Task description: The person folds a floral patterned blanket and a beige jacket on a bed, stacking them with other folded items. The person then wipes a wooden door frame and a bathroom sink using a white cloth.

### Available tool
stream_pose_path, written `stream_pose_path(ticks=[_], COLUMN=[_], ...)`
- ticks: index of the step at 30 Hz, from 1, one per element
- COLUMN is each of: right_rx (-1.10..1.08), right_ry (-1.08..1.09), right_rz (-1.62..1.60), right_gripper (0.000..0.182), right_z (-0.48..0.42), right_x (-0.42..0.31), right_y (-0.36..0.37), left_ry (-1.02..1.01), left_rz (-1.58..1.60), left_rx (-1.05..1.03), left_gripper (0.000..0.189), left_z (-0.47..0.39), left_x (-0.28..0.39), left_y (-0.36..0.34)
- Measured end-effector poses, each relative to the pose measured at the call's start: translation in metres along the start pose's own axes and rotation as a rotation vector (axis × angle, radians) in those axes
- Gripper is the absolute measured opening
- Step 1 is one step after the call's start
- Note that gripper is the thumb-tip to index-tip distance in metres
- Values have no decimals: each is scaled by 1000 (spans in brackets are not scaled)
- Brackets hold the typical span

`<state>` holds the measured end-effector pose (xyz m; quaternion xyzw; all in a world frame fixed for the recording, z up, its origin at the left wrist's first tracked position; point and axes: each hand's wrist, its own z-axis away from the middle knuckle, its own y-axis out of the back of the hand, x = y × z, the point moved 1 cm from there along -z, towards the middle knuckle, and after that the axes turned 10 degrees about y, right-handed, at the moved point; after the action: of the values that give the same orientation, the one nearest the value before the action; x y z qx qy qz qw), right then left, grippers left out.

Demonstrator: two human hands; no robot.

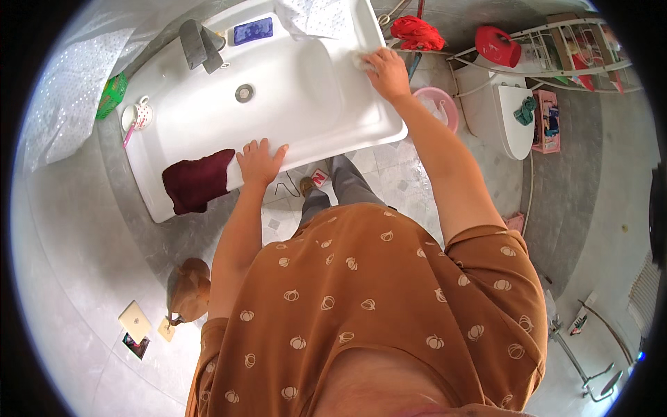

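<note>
A wide white washbasin (292, 114) lies before me. At its right end, my right hand (388, 72) presses a pale, whitish sponge or cloth (360, 61) against the surface; its exact kind is hard to tell. My left hand (259, 161) rests with fingers spread on the basin's front rim and holds nothing. Just left of it, a dark maroon cloth (198, 182) is draped over the front edge. A grey faucet (200, 47) stands at the back, and the round drain (244, 93) shows in the bowl.
On the basin stand a dotted mug (143, 115) with a pink toothbrush (128, 135) beside it, a blue dish (253, 32) and a white dotted curtain (318, 15). To the right are a pink bucket (449, 107), a toilet (513, 120) and a white wire rack (552, 47).
</note>
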<state>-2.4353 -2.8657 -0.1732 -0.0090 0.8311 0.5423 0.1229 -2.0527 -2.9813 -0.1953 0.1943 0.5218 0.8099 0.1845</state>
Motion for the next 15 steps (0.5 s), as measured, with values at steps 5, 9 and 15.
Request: stream_pose_path(ticks=[5, 9, 15], right_rx=[-20, -52, -154], right_ry=[-40, -401, -85], right_rz=[-9, -301, -672], right_gripper=[25, 23, 24], right_z=[71, 92, 66], right_x=[-54, -116, -263], right_y=[22, 3, -31], left_ry=[62, 75, 9], left_rz=[-45, -46, -148], left_rx=[-90, -87, -94], left_gripper=[69, 65, 61], left_z=[2, 2, 3], left_x=[3, 7, -4], left_y=[8, 11, 4])
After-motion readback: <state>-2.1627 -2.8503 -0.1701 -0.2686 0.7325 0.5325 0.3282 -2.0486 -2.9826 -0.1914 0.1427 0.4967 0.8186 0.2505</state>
